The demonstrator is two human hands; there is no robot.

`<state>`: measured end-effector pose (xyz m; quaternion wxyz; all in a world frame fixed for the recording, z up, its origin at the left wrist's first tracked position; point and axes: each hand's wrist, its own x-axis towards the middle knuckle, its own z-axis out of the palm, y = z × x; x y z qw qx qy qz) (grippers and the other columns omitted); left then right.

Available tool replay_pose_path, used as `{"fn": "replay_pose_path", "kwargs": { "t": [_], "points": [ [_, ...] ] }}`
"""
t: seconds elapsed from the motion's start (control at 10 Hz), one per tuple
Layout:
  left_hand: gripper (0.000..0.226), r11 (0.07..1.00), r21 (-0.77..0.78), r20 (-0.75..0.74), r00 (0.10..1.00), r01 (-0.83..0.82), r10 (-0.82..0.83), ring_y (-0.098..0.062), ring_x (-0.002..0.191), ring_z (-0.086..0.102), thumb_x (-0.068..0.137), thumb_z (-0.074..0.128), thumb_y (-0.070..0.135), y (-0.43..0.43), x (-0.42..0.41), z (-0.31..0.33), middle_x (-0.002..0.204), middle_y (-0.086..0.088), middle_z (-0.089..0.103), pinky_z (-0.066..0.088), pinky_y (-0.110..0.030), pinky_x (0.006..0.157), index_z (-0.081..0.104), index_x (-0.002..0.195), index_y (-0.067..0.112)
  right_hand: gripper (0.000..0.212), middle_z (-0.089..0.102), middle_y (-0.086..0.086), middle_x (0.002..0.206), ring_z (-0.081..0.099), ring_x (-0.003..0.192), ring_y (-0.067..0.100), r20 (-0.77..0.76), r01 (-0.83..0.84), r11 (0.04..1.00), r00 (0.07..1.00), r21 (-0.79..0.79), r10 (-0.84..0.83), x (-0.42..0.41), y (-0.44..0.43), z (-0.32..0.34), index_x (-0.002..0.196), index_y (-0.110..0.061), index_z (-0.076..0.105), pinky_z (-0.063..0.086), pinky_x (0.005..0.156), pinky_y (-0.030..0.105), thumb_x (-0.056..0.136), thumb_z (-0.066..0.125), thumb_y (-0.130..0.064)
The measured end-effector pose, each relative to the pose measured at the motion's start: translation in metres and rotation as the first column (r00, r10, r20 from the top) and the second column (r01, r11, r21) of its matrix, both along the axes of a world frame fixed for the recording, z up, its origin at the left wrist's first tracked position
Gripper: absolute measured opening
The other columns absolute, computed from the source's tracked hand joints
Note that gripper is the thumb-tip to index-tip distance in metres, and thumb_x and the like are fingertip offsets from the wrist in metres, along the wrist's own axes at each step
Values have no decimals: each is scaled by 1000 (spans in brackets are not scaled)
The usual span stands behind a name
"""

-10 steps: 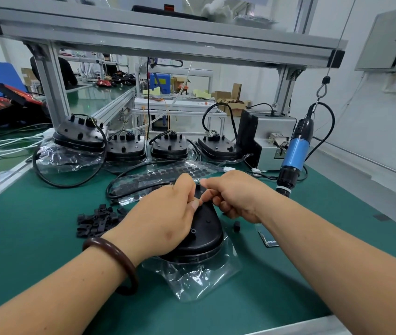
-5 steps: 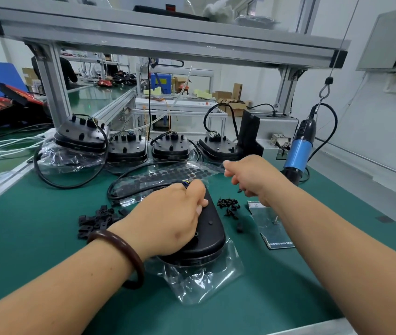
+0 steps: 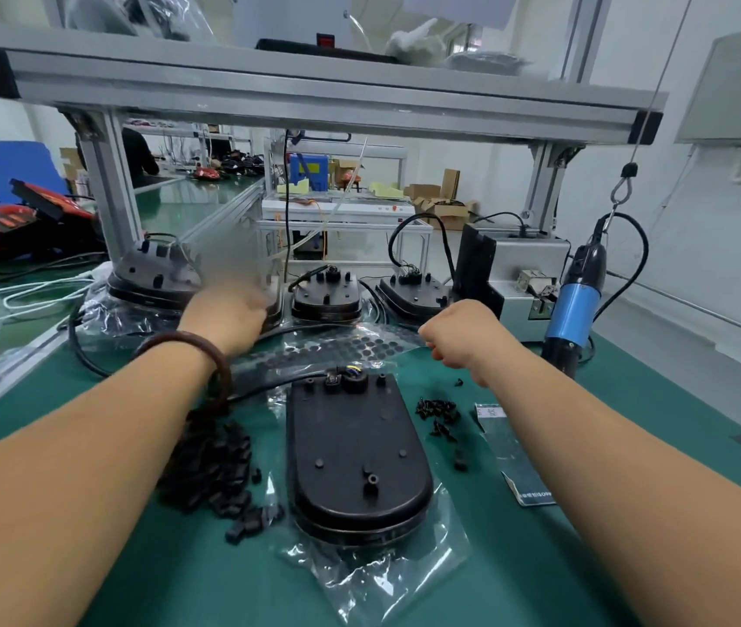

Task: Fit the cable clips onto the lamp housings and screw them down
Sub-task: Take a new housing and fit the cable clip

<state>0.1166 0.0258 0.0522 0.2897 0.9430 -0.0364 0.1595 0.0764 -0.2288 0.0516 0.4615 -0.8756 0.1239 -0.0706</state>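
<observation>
A black lamp housing (image 3: 355,454) lies back-up on a clear plastic bag in front of me, with its connector and cable at the far end. A heap of black cable clips (image 3: 219,472) lies to its left, and a small pile of black screws (image 3: 436,411) to its right. My left hand (image 3: 228,310), blurred by motion, reaches to a mostly hidden housing in the back row; its grip is unclear. My right hand (image 3: 459,337) hovers curled above the mat, left of the hanging blue electric screwdriver (image 3: 572,310), with nothing visible in it.
More lamp housings stand along the back row at the left (image 3: 156,273), the middle (image 3: 325,294) and the right (image 3: 414,291). A grey screw feeder box (image 3: 518,264) sits behind the screwdriver. An aluminium frame post (image 3: 111,187) and shelf rise above. A foil packet (image 3: 513,454) lies at right.
Both hands have left the near housing. My left hand moved away to the back row, and my right hand moved up and right toward the screwdriver.
</observation>
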Motion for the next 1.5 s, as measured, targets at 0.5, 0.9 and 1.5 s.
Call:
{"fn": "replay_pose_path", "kwargs": {
  "t": [0.5,0.9,1.5],
  "points": [
    [28,829,556,-246,964,58,97,-25,110,59,93,55,22,4,35,-12,121,-9,63,46,-30,95,61,118,9,40,46,23,83,35,79,21,41,-29,998,999,61,26,-8,-5,10,119,19,49,30,68,34,84,53,-1],
    [16,997,-47,-196,979,56,-64,-19,81,55,89,62,30,25,22,66,92,-2,63,49,-33,71,69,97,17,21,52,14,76,43,69,23,144,-54,990,989,134,35,-14,-12,18,95,16,61,36,55,30,85,59,-3],
    [25,886,174,93,888,430,-449,-14,100,63,84,60,48,-22,-109,121,105,14,69,47,-32,92,66,108,46,27,55,1,58,42,43,9,184,-294,888,953,354,243,-47,40,85,91,-6,66,31,38,21,97,52,-28]
  ]
}}
